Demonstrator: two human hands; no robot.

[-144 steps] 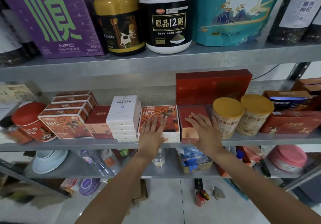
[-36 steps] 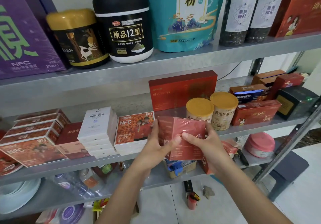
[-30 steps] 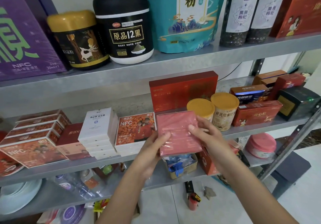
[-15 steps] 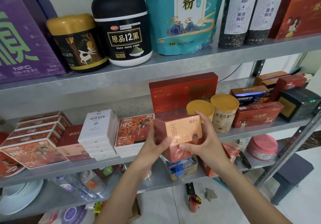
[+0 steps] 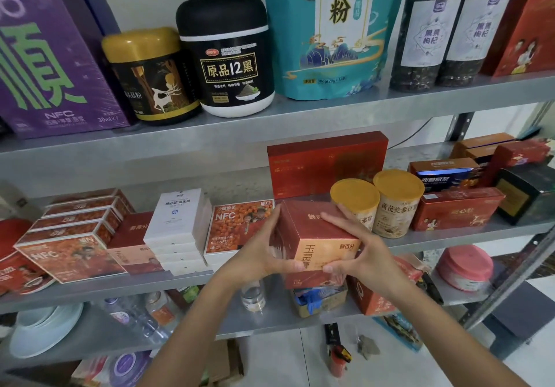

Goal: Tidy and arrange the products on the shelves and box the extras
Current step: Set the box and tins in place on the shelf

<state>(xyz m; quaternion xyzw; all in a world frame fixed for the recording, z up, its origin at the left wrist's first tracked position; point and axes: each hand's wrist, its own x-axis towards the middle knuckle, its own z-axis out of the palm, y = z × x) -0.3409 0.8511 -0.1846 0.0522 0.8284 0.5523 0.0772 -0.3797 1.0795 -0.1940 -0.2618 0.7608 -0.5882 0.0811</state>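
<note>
Both hands hold a small red box (image 5: pixel 303 227) with a gold label face just in front of the middle shelf (image 5: pixel 186 281). My left hand (image 5: pixel 264 251) grips its left side, fingers curled under the bottom edge. My right hand (image 5: pixel 357 251) grips its right side, fingers over the top and beneath. The box is level, its gold face toward me, between the orange NFC box stack (image 5: pixel 240 230) and two yellow-lidded tins (image 5: pixel 375 203).
On the middle shelf stand white boxes (image 5: pixel 177 227), NFC box stacks (image 5: pixel 72 230), a large red box (image 5: pixel 327 161) at the back and red boxes (image 5: pixel 456 206) at right. Jars (image 5: pixel 225 56) and a teal pouch (image 5: pixel 333 32) fill the upper shelf. Bottles and bowls (image 5: pixel 45 329) sit below.
The red box came off the shelf into both hands, was turned over, and now sits level with its gold face toward me, closer to the shelf gap.
</note>
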